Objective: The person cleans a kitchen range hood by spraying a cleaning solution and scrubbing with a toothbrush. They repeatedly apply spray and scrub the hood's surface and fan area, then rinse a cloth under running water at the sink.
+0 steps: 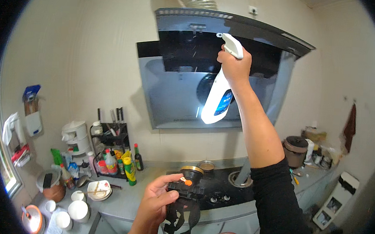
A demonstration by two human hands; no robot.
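My right hand [240, 67] is raised and wrapped around the neck of a white spray bottle [213, 102] with a blue label bearing writing. The bottle's nozzle points left, in front of the dark glass range hood [172, 96]. Thin bright streaks show left of the nozzle. Lower down, my left hand [157, 193] grips a black headlamp [187, 190] with a gold-coloured rim and an orange part on top. Its black strap [194, 215] dangles below. Behind the lamp lies a black gas stove [237, 198], partly covered by it and my right arm.
Left on the counter stand a knife rack [109, 137], several seasoning bottles [110, 162], stacked dishes [99, 189], white bowls [78, 211] and a lidded brown pot [53, 189]. A small metal bowl [206, 165] sits behind the stove. A brown cooker [294, 152] is at right.
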